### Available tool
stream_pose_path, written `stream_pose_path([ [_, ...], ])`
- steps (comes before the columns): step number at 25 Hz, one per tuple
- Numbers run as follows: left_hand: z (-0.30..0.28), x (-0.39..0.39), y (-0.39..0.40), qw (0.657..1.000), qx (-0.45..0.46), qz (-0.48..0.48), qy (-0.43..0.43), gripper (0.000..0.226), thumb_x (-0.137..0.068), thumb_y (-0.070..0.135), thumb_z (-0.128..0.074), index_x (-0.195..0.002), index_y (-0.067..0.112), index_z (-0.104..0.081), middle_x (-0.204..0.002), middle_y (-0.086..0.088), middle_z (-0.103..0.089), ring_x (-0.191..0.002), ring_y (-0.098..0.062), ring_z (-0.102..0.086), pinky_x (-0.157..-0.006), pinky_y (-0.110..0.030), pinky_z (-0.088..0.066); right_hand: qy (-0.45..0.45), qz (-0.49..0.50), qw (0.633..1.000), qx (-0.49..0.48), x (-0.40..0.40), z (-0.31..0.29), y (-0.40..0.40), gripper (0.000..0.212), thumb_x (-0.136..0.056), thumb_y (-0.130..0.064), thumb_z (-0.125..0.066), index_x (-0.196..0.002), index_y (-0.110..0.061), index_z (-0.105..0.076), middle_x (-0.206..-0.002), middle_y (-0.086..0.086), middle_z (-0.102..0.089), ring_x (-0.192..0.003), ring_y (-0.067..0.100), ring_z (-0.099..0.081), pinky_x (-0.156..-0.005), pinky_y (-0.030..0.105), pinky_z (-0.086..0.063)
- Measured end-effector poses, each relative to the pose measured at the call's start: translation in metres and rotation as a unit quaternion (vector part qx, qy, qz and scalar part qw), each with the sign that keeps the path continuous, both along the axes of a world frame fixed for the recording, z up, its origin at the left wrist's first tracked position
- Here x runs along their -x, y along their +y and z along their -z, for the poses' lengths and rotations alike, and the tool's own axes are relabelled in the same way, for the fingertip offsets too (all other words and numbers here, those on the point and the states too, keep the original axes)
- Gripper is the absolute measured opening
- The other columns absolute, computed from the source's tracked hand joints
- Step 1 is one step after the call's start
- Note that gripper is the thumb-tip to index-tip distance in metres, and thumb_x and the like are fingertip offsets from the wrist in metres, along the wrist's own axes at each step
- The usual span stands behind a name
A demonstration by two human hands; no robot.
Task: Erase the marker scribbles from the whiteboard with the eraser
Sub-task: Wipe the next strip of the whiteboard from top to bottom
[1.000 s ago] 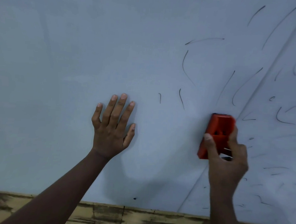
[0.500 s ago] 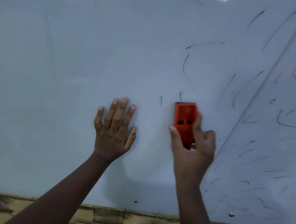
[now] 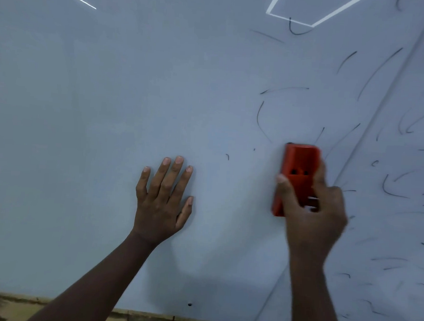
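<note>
left hand [image 3: 163, 202] lay flat, fingers straight, on the whiteboard [image 3: 110, 106]. right hand [image 3: 311, 214] gripped the red eraser [image 3: 297, 169] against it. left of the eraser: nearly clean. scribbles [image 3: 391, 189] right and above remained; roughly half left.

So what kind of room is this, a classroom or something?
Possibly a classroom or office, though I can't be sure. A large whiteboard with marker scribbles fills the view, the right hand holds a red eraser, and ceiling light reflections suggest indoors.
</note>
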State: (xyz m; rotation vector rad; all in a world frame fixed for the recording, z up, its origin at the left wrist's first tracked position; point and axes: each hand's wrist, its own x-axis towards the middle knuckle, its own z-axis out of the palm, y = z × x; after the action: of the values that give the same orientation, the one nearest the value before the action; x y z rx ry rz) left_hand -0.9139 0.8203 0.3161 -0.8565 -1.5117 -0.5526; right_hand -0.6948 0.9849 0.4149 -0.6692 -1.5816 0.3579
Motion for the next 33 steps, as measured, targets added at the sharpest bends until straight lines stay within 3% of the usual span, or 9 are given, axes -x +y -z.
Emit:
stream_pose_path([
  [3, 0.001, 0.000, 0.001, 1.000, 0.000, 0.000, -0.001, 0.070, -0.106, 0.038, -0.047, -0.168, 0.015, -0.024, -0.173, -0.010, -0.023, -0.164, -0.027, -0.016, -0.131, -0.053, -0.014, 0.078, -0.041, 0.994, 0.065, -0.014, -0.001, 0.015, 0.088, -0.077, -0.077, -0.067, -0.151, -0.033, -0.051, -0.096, 0.005, -0.058, -0.079, 0.016, -0.059, -0.075, 0.029, -0.054],
  [6, 0.001, 0.000, 0.000, 1.000, 0.002, -0.002, 0.000, 0.071, -0.106, 0.038, -0.047, -0.168, 0.015, -0.024, -0.173, -0.010, -0.023, -0.164, -0.027, -0.016, -0.131, -0.054, -0.014, 0.100, -0.048, 0.992, 0.061, 0.004, -0.006, 0.000, 0.084, -0.079, -0.072, -0.069, -0.149, -0.027, -0.055, -0.092, 0.004, -0.056, -0.074, 0.014, -0.055, -0.071, 0.021, -0.052],
  [11, 0.000, 0.000, 0.001, 1.000, 0.005, -0.007, 0.000, 0.070, -0.107, 0.039, -0.045, -0.168, 0.014, -0.025, -0.175, -0.009, -0.019, -0.164, -0.027, -0.016, -0.131, -0.053, -0.014, -0.102, -0.046, 0.982, -0.149, 0.047, 0.004, -0.053, 0.076, -0.084, -0.068, -0.068, -0.148, -0.028, -0.056, -0.090, -0.002, -0.047, -0.078, 0.013, -0.046, -0.064, 0.025, -0.041],
  [16, 0.000, 0.001, 0.000, 1.000, 0.010, -0.005, 0.002, 0.069, -0.107, 0.040, -0.045, -0.168, 0.014, -0.026, -0.177, -0.008, -0.015, -0.163, -0.028, -0.017, -0.131, -0.054, -0.015, -0.155, -0.039, 0.949, -0.271, 0.043, -0.011, -0.039, 0.074, -0.086, -0.071, -0.066, -0.145, -0.026, -0.060, -0.085, 0.001, -0.050, -0.074, 0.012, -0.042, -0.063, 0.025, -0.035],
  [19, 0.000, 0.000, 0.001, 1.000, 0.004, -0.009, 0.005, 0.068, -0.106, 0.039, -0.046, -0.167, 0.014, -0.028, -0.177, -0.008, -0.018, -0.163, -0.028, -0.018, -0.130, -0.054, -0.016, -0.072, 0.009, 0.980, -0.186, 0.020, -0.046, -0.004, 0.074, -0.083, -0.068, -0.069, -0.146, -0.031, -0.058, -0.086, 0.001, -0.050, -0.072, 0.016, -0.049, -0.064, 0.026, -0.037],
  [23, -0.003, -0.002, 0.000, 1.000, 0.001, -0.007, -0.002, 0.068, -0.105, 0.038, -0.047, -0.167, 0.014, -0.029, -0.176, -0.008, -0.020, -0.163, -0.027, -0.019, -0.130, -0.054, -0.017, 0.075, -0.032, 0.997, -0.010, -0.019, -0.057, 0.028, 0.081, -0.081, -0.070, -0.070, -0.149, -0.029, -0.055, -0.093, 0.005, -0.058, -0.076, 0.017, -0.056, -0.070, 0.022, -0.045],
  [26, -0.007, -0.007, -0.001, 1.000, -0.009, 0.009, -0.014, 0.065, -0.103, 0.038, -0.050, -0.162, 0.015, -0.036, -0.171, -0.006, -0.029, -0.161, -0.025, -0.023, -0.128, -0.051, -0.019, 0.124, -0.063, 0.990, 0.027, -0.022, -0.049, 0.029, 0.085, -0.078, -0.073, -0.069, -0.148, -0.027, -0.056, -0.094, 0.003, -0.059, -0.076, 0.014, -0.056, -0.071, 0.005, -0.045],
  [28, -0.020, -0.008, -0.005, 1.000, -0.020, 0.013, -0.016, 0.063, -0.098, 0.038, -0.056, -0.157, 0.018, -0.044, -0.162, -0.004, -0.040, -0.153, -0.023, -0.034, -0.122, -0.045, -0.023, 0.108, -0.058, 0.992, 0.010, -0.017, -0.062, 0.026, 0.084, -0.078, -0.073, -0.067, -0.147, -0.025, -0.057, -0.093, 0.006, -0.059, -0.071, 0.009, -0.053, -0.068, 0.002, -0.041],
  [33, -0.123, 0.001, -0.019, 0.997, -0.071, -0.005, -0.005, 0.060, -0.097, 0.037, -0.057, -0.153, 0.015, -0.051, -0.155, -0.008, -0.047, -0.141, -0.029, -0.045, -0.107, -0.048, -0.028, -0.048, -0.027, 0.988, -0.144, 0.026, -0.091, -0.015, 0.077, -0.080, -0.070, -0.062, -0.148, -0.035, -0.055, -0.085, 0.000, -0.046, -0.074, 0.019, -0.051, -0.064, 0.029, -0.040],
])
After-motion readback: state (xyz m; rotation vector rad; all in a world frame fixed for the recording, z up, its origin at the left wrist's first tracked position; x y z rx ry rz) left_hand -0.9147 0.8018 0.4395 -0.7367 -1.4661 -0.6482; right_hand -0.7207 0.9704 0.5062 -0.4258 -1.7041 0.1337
